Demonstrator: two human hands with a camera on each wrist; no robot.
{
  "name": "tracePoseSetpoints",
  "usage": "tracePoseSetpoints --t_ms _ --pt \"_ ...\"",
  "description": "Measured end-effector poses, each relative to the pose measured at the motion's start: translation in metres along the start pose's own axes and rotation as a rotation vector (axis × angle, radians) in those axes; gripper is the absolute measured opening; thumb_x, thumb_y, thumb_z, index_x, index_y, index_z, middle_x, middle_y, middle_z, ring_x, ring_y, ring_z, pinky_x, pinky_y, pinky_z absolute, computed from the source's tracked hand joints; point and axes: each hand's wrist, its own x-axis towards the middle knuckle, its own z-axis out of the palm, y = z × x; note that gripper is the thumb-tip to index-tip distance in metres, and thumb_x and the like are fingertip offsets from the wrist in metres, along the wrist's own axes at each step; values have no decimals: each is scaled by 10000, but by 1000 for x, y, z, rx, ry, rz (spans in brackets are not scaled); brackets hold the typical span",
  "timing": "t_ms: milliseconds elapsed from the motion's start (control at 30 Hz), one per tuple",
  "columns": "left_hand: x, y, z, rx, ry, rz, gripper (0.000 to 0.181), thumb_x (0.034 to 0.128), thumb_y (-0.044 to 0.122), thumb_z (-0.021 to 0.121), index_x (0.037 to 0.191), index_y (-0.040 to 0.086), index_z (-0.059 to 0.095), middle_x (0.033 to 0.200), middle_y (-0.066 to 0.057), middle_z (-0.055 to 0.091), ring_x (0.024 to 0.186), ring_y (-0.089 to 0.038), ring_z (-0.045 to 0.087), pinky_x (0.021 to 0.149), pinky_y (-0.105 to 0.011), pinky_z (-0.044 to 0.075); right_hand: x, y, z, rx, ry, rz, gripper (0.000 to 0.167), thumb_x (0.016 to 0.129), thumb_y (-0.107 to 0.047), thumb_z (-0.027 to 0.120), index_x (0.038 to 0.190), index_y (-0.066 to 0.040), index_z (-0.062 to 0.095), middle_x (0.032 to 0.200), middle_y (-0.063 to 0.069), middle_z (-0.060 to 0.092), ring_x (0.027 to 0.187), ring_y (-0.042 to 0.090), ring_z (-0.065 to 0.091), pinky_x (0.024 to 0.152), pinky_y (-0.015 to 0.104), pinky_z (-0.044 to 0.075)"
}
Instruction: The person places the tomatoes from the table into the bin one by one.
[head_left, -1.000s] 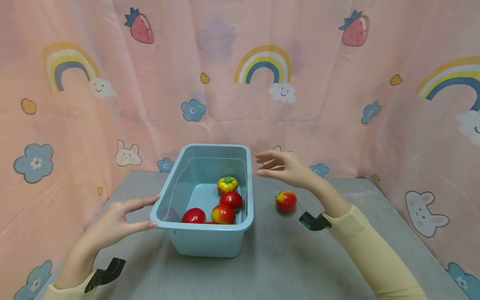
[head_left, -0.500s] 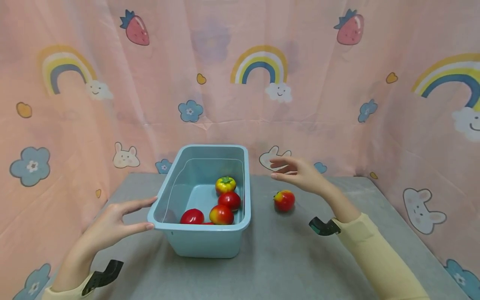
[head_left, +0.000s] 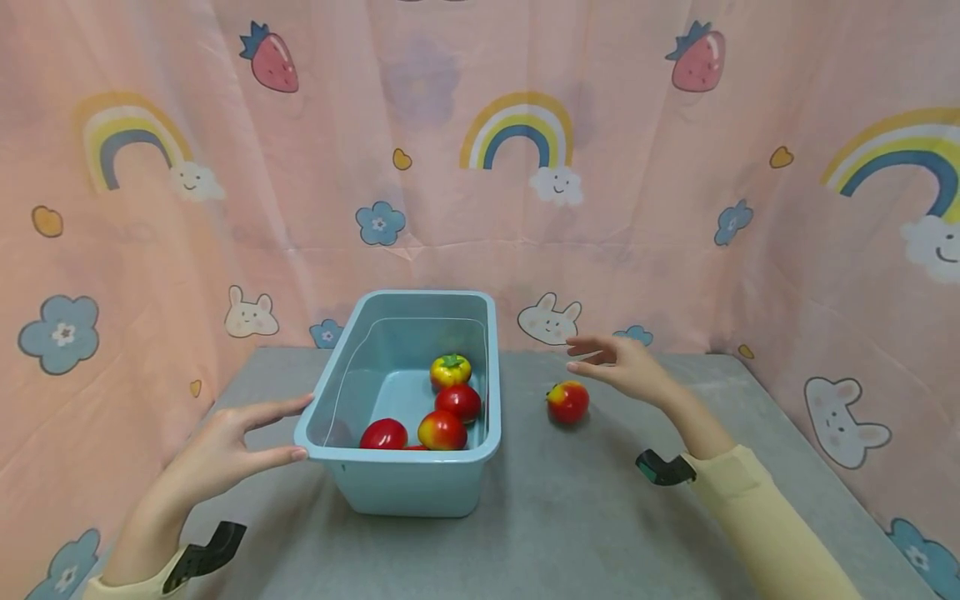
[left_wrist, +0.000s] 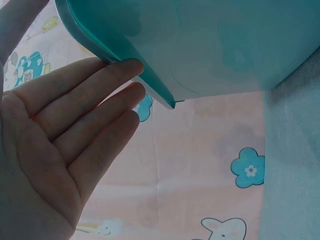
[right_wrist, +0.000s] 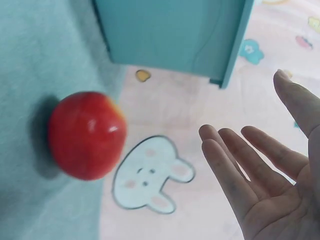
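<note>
A light blue plastic bin stands on the grey table. My left hand is at its left rim, fingers and thumb straight and touching the edge; in the left wrist view the fingers of that hand lie against the rim. Inside the bin are a yellow-red fruit with a green calyx, a dark red fruit, a red-yellow fruit and a red fruit. My right hand hovers with loose, extended fingers, holding nothing, above and right of a round red-yellow fruit on the table.
The grey table reaches back to a pink printed curtain that hangs behind and along both sides. Part of a further red fruit shows low behind the bin's front rim.
My right hand has moved right and lower, away from the bin's right rim toward the fruit on the table. The left hand stays at the left rim. The view has shifted slightly.
</note>
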Motion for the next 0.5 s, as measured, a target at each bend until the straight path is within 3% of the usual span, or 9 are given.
tracePoseSetpoints --t_ms 500 --pt "1 0 0 4 8 2 561 769 376 774 1291 266 600 1231 93 642 1133 -1 566 874 -167 452 -5 48 10 -4 0 65 532 883 -444 637 1292 -112 565 1212 131 641 1076 328 621 871 465 519"
